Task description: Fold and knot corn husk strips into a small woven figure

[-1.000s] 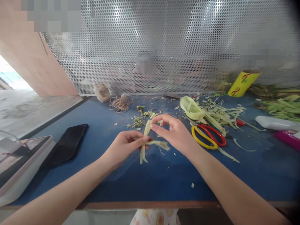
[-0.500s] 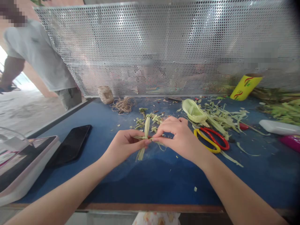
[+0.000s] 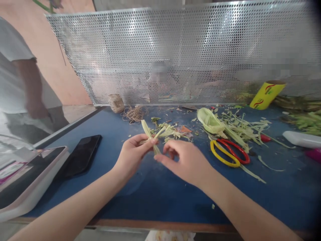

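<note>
My left hand (image 3: 136, 149) is closed in a pinch on crossed pale green corn husk strips (image 3: 145, 129). One strip sticks up above the thumb, another slants up to the right, and an end hangs down. My right hand (image 3: 184, 160) is at that lower end, its thumb and curled fingers around the strip's tip; the exact contact is blurred. Behind the hands lies a loose group of small knotted husk pieces (image 3: 173, 130). Scissors with red and yellow handles (image 3: 225, 153) rest to the right of my right hand, their blades mostly hidden.
A corn husk (image 3: 209, 122) and shredded strips (image 3: 248, 129) lie right of centre. Brown twine (image 3: 134, 114) sits at the back left, a black phone (image 3: 80, 155) and white-rimmed tray (image 3: 37, 194) at left. A yellow tube (image 3: 268, 95) stands before the perforated metal screen (image 3: 175, 43). A person (image 3: 27, 73) stands left.
The strips in my left hand have turned, the upper one now leaning left. My right hand has moved from the side strip down to the lower end. The person at left has shifted.
</note>
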The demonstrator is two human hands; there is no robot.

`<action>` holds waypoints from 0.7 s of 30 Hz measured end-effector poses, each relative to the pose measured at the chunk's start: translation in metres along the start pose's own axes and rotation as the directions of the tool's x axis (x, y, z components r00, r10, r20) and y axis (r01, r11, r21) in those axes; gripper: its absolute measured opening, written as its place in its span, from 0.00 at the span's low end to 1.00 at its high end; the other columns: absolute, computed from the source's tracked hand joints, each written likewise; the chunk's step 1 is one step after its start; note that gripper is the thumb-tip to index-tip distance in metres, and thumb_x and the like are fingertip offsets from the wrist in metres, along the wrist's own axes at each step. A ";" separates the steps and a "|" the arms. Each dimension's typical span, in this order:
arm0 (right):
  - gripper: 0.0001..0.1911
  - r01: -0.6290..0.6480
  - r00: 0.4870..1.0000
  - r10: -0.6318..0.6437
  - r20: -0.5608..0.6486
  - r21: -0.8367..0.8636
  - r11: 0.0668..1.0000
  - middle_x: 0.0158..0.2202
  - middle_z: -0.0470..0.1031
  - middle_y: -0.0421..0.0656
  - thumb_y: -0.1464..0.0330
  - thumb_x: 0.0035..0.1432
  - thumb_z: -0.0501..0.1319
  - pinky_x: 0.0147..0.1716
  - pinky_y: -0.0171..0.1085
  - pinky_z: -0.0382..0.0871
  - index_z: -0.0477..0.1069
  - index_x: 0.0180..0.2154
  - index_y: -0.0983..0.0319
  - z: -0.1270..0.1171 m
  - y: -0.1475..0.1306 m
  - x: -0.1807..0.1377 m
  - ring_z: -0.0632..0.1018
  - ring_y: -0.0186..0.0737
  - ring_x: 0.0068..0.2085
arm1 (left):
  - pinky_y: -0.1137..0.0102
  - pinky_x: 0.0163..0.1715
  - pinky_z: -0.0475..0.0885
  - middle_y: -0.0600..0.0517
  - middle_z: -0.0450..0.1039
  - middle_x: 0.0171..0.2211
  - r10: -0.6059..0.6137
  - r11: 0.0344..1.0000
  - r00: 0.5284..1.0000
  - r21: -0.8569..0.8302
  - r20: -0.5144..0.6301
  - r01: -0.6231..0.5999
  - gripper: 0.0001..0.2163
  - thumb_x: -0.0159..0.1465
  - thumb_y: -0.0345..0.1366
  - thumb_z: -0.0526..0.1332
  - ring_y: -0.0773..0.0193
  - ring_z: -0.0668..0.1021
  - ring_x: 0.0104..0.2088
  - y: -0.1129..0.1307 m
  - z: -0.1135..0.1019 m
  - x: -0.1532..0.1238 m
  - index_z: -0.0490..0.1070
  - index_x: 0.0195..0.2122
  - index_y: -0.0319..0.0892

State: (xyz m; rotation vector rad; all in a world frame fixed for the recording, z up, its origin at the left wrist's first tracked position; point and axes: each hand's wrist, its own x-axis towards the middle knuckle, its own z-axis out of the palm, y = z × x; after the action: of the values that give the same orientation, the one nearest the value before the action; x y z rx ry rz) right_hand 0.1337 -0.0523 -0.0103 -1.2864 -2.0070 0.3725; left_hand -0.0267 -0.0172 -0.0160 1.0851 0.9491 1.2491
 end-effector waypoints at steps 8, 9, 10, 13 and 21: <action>0.15 -0.068 0.980 0.046 0.196 0.104 0.992 0.20 0.68 0.38 0.66 0.59 0.49 0.22 0.31 0.54 0.66 0.24 0.62 0.014 0.003 0.001 0.68 0.30 0.22 | 0.76 0.29 0.72 0.55 0.77 0.24 0.054 0.978 0.998 0.200 0.034 -0.060 0.07 0.43 0.29 0.69 0.68 0.76 0.25 0.000 0.003 -0.007 0.75 0.24 0.39; 0.15 -0.069 0.978 0.045 0.204 0.114 0.991 0.19 0.67 0.38 0.67 0.59 0.49 0.22 0.31 0.54 0.65 0.23 0.63 0.013 0.003 0.001 0.68 0.31 0.22 | 0.76 0.28 0.72 0.55 0.77 0.23 0.062 0.976 0.998 0.207 0.029 -0.067 0.06 0.44 0.29 0.69 0.69 0.76 0.25 0.000 0.003 -0.007 0.74 0.24 0.39; 0.16 -0.068 0.976 0.039 0.216 0.125 0.990 0.18 0.67 0.38 0.67 0.59 0.48 0.22 0.31 0.54 0.65 0.22 0.63 0.012 0.003 0.001 0.68 0.31 0.22 | 0.76 0.28 0.71 0.55 0.76 0.23 0.066 0.976 0.998 0.209 0.023 -0.069 0.05 0.44 0.30 0.69 0.69 0.76 0.24 0.000 0.002 -0.006 0.74 0.23 0.39; 0.17 -0.057 0.965 0.009 0.264 0.173 0.983 0.17 0.66 0.38 0.68 0.59 0.48 0.22 0.31 0.55 0.64 0.20 0.63 0.010 0.001 0.000 0.68 0.30 0.21 | 0.76 0.28 0.70 0.55 0.75 0.21 0.091 0.969 0.996 0.232 -0.008 -0.086 0.04 0.45 0.31 0.69 0.69 0.75 0.24 0.000 -0.001 -0.003 0.74 0.21 0.39; 0.16 -0.066 0.983 0.059 0.172 0.035 0.997 0.24 0.71 0.41 0.58 0.57 0.52 0.24 0.33 0.57 0.68 0.27 0.62 0.002 0.001 0.000 0.70 0.34 0.26 | 0.75 0.23 0.69 0.56 0.73 0.17 0.117 0.933 0.993 0.340 0.020 -0.117 0.05 0.43 0.30 0.69 0.70 0.73 0.19 0.009 -0.002 -0.003 0.75 0.22 0.39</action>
State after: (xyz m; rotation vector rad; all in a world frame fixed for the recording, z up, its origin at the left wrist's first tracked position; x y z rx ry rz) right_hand 0.1326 -0.0513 -0.0125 -1.3328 -2.0921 0.5680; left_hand -0.0308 -0.0200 -0.0081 1.4309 1.1433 1.2062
